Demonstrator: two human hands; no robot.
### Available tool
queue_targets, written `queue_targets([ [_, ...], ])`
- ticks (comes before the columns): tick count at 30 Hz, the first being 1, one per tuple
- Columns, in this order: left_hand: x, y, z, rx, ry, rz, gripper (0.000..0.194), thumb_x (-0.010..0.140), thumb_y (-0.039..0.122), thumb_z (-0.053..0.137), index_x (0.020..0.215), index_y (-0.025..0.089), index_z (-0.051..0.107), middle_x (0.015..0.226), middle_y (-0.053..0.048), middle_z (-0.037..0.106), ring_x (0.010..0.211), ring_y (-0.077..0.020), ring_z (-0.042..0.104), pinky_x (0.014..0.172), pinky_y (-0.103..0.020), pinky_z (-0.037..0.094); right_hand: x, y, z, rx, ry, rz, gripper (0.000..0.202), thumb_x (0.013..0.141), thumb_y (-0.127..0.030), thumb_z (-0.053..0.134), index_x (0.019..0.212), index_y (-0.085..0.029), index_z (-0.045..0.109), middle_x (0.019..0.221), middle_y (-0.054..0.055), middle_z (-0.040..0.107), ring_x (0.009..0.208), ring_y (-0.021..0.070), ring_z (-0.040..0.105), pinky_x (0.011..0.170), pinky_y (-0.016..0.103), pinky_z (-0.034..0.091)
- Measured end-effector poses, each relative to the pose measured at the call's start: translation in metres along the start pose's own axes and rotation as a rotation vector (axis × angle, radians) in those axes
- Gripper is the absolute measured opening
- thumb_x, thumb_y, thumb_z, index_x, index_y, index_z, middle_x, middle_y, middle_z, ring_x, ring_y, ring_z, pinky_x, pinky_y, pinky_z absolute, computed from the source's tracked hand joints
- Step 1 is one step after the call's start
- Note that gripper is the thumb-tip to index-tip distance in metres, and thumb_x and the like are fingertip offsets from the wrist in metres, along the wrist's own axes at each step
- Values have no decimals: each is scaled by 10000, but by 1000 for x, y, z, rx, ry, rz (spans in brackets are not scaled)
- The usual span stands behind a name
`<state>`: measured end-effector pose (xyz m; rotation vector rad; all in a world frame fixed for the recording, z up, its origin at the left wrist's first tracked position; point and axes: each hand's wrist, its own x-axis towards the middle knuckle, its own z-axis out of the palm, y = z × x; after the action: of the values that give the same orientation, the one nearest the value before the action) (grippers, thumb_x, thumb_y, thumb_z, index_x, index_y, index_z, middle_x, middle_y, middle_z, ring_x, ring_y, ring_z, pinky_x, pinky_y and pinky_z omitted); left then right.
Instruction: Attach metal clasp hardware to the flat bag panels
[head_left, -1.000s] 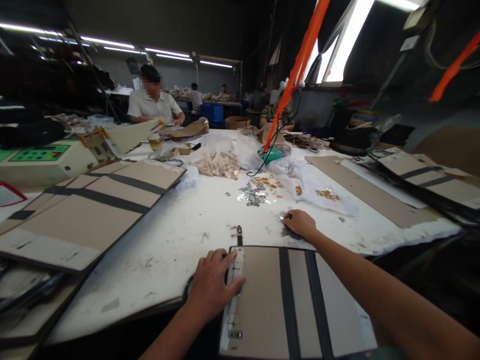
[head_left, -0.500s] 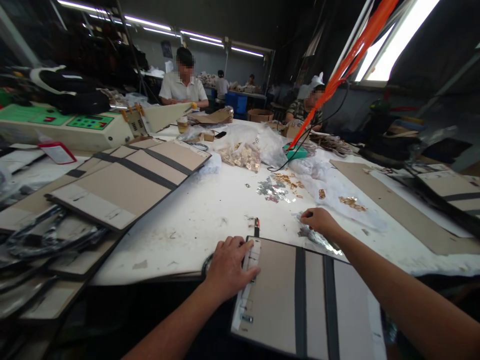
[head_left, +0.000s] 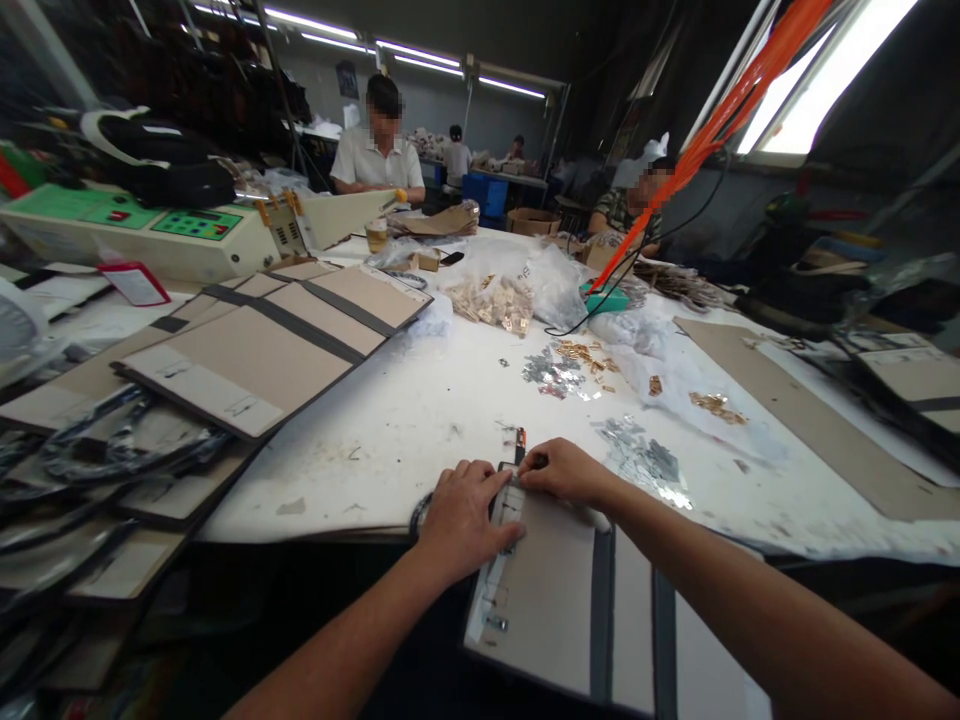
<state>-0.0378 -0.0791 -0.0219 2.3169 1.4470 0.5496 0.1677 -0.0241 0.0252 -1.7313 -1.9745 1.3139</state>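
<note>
A beige panel (head_left: 551,600) with dark straps across it lies at the table's front edge, partly overhanging it. My left hand (head_left: 465,515) rests on its left edge, thumb and fingers spread over a pale strip (head_left: 495,590) with small metal fittings. At the panel's far left corner, my right hand (head_left: 562,472) is closed in a pinch, close to the left fingertips. Whatever it holds there is too small and hidden to make out. Just beyond that corner a short dark tab with an orange end (head_left: 520,440) sticks out. Flat silver metal pieces (head_left: 641,455) lie right of my right hand.
More strapped panels (head_left: 247,365) are stacked at left, with wrapped dark handles. Gold pieces (head_left: 716,405), a silver pile (head_left: 551,372) and bagged parts (head_left: 495,300) lie farther back. An orange strand (head_left: 697,150) hangs down. A person in white (head_left: 379,160) sits across the table.
My right hand has moved left from the silver pieces to the panel's far corner, beside my left hand. The left hand stays on the panel's edge. The view has shifted slightly.
</note>
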Motion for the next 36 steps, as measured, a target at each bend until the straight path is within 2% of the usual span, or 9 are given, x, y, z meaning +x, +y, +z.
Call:
queue_targets([
  [8,2,-1,-3,-17,-26,7,697,766,520,834,1391,273,649,1276,-82,652,1165,-314,576,982,-458,432,-2,-5,4,-227,102,-40,158,753,-209,675,825,-187,813,819,40,791,779,203,694,707,275,464],
  [11,5,0,-9,-44,-59,-16,614,809,471,794,1371,265,658,1276,-87,665,1187,-315,581,1003,-440,432,-3,-3,7,-213,119,-20,152,747,-196,675,825,-195,804,827,32,791,788,203,697,707,272,465],
  [14,17,-3,-15,-109,-130,-104,555,876,371,708,1403,224,617,1296,-91,685,1221,-284,597,1047,-382,427,-3,-2,8,-185,129,-7,142,739,-170,673,813,-194,792,816,24,782,774,190,688,688,260,459],
  [17,37,-7,-20,-144,-219,-179,535,910,345,648,1423,204,591,1197,-69,747,1079,-238,686,929,-317,488,-3,-3,8,-152,103,22,133,752,-165,672,812,-180,790,737,16,755,686,170,664,632,248,448],
  [21,63,-9,-24,-122,-324,-223,446,885,356,664,1287,164,692,1014,-63,792,924,-232,730,738,-285,497,-4,-1,8,-124,96,35,128,763,-174,676,825,-179,788,722,14,743,660,162,650,604,243,435],
  [25,76,-3,-27,-80,-375,-244,351,819,374,727,1106,176,769,1000,-87,792,954,-267,729,727,-296,483,-6,6,12,-139,170,9,115,756,-197,689,839,-194,768,837,29,764,794,185,670,681,256,438],
  [30,84,3,-29,-89,-407,-303,310,759,329,773,1032,183,760,989,-96,782,986,-288,723,768,-309,497,-9,12,13,-142,199,7,81,750,-227,688,809,-204,738,812,22,747,762,183,646,650,263,406],
  [32,86,6,-29,-136,-444,-352,251,753,294,772,974,179,741,907,-83,775,899,-270,735,719,-300,510,-9,12,11,-131,189,4,78,751,-228,691,809,-203,736,804,17,742,751,177,642,637,258,401],
  [36,88,8,-29,-313,-595,-474,102,824,271,691,809,179,652,641,-21,696,549,-194,684,519,-267,491,-10,14,9,-93,175,-15,86,763,-230,706,831,-193,744,817,19,742,766,174,647,655,256,417],
])
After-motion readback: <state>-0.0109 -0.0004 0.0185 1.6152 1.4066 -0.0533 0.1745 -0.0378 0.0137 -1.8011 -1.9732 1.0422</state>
